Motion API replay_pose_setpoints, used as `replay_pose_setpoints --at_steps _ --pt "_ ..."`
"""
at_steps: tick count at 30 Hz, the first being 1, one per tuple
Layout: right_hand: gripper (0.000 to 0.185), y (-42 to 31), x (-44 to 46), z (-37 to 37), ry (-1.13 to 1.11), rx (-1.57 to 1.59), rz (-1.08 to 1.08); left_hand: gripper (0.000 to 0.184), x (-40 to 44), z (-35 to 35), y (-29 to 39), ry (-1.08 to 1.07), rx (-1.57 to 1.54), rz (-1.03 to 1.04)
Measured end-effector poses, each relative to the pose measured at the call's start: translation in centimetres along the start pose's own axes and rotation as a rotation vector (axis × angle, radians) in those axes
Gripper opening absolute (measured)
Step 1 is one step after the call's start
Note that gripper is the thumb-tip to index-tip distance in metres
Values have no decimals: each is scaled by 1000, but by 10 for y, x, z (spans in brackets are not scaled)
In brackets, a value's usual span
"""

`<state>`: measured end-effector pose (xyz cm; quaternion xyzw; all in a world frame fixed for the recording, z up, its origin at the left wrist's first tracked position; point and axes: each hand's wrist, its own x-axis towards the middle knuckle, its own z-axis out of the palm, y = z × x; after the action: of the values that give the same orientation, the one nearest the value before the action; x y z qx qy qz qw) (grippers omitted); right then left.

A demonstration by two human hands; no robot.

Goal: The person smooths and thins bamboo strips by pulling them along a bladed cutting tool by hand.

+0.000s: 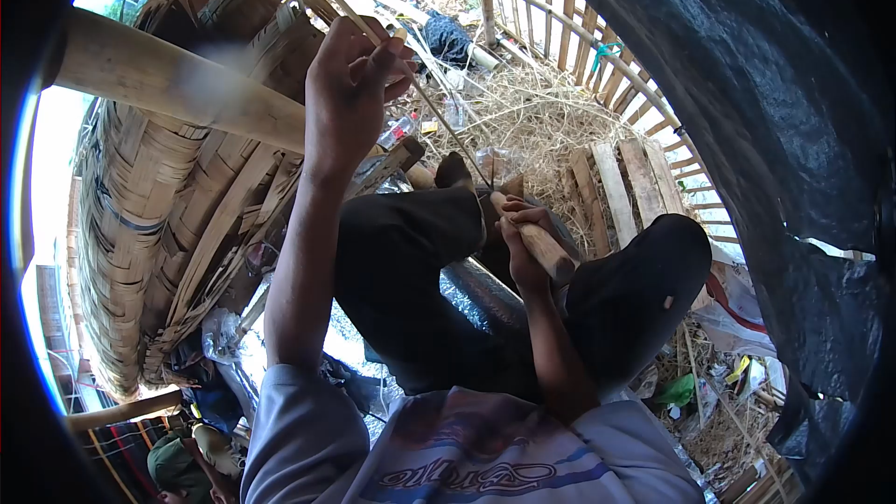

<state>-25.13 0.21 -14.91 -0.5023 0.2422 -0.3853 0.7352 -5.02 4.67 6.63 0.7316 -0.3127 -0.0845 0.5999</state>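
Note:
My left hand [359, 70] is raised at upper centre, its fingers closed around a long, thin bamboo strip [437, 115]. The strip slants from the top edge down towards my knees. Lower and to the right, my right hand [525, 247] is wrapped around a thick, pale wooden handle [549, 253]. The strip's lower end meets the front of this handle. Whatever blade or head the handle carries cannot be made out. My dark-trousered legs [411, 233] are bent on either side of the handle.
Large woven bamboo baskets [140, 252] and a thick bamboo pole [177, 84] stand close on the left. Dry straw [532, 112] and wooden slats [613, 191] lie ahead. Black plastic sheeting [747, 103] hangs at right beside a bamboo fence [560, 28]. Another person [182, 467] is at lower left.

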Motion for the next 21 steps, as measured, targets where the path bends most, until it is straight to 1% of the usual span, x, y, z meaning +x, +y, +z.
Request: replay_pose_setpoints --at_steps 1,2,3,5,7,9,10,11,13,14,15,17,19,21 --pt "11 -24 3 5 -86 -46 -148 15 1 -1 -1 2 -5 -7" --pt "11 -32 3 5 -113 -26 -176 15 3 -2 -2 -5 14 11" --pt "11 -26 1 3 -115 -32 -166 16 3 -3 -3 -13 35 28" --pt "12 7 -1 -6 -9 116 -41 16 3 -3 -3 -9 34 25" --pt "12 64 -3 -24 21 106 -17 15 3 -2 -4 7 54 26" --pt "12 107 -7 -40 -24 -224 -9 15 2 -1 -2 0 42 20" --pt "11 114 -8 -38 68 -163 105 15 2 -1 -1 -5 32 17" --pt "11 118 -8 -41 73 -160 100 15 2 1 1 -10 33 23" --pt "10 77 0 -27 147 51 201 16 0 1 1 0 19 11" --pt "10 58 3 -22 82 116 101 16 0 -1 0 0 22 2" --pt "10 40 5 -18 82 113 110 16 1 -3 -1 -4 25 8" --pt "11 19 10 -12 -33 145 6 15 2 -5 -4 -4 25 9" --pt "12 33 6 -19 -41 141 13 16 3 -6 -6 13 65 50" --pt "13 70 0 -31 61 152 158 16 4 -7 -7 0 86 44"
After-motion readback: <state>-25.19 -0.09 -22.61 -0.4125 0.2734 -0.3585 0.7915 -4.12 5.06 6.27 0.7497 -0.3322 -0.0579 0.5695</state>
